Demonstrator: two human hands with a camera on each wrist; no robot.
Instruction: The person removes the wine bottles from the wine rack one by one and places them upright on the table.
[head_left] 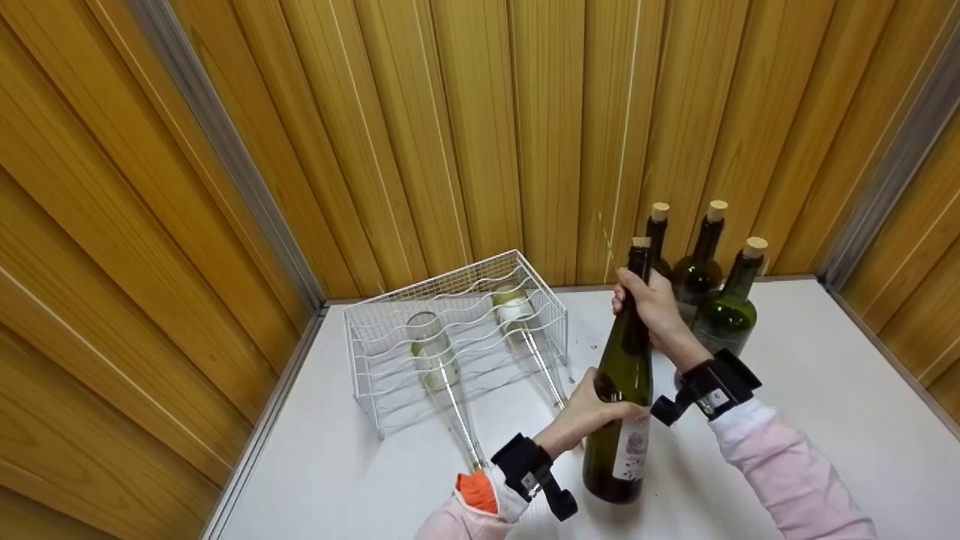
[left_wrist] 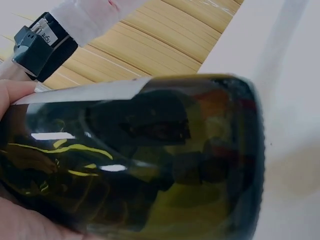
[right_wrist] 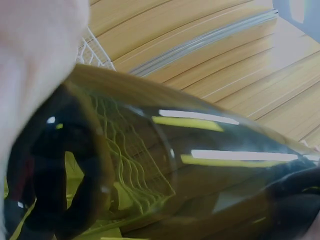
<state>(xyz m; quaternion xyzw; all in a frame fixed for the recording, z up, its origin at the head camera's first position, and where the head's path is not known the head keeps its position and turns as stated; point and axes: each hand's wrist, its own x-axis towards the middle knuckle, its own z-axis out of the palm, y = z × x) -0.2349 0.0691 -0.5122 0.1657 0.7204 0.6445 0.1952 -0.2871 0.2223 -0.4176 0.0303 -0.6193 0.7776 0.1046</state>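
Note:
A dark green wine bottle (head_left: 606, 461) with a cork in its mouth and a pale label stands slightly tilted over the white table. My left hand (head_left: 583, 411) holds its body, thumb across the front above the label. Higher up, my right hand (head_left: 661, 309) grips its neck just under the mouth. The bottle's lower body and base (left_wrist: 150, 165) fill the left wrist view. Its glass (right_wrist: 200, 180) covers much of the right wrist view. Whether the base touches the table I cannot tell.
To the left, a white wire rack (head_left: 375, 367) holds two clear bottles, one on its left side (head_left: 435, 364) and another on its right (head_left: 512, 309). Behind my right hand stand three corked dark bottles, the nearest a green one (head_left: 726, 319). Wood-patterned walls (head_left: 480, 150) enclose the table (head_left: 315, 472).

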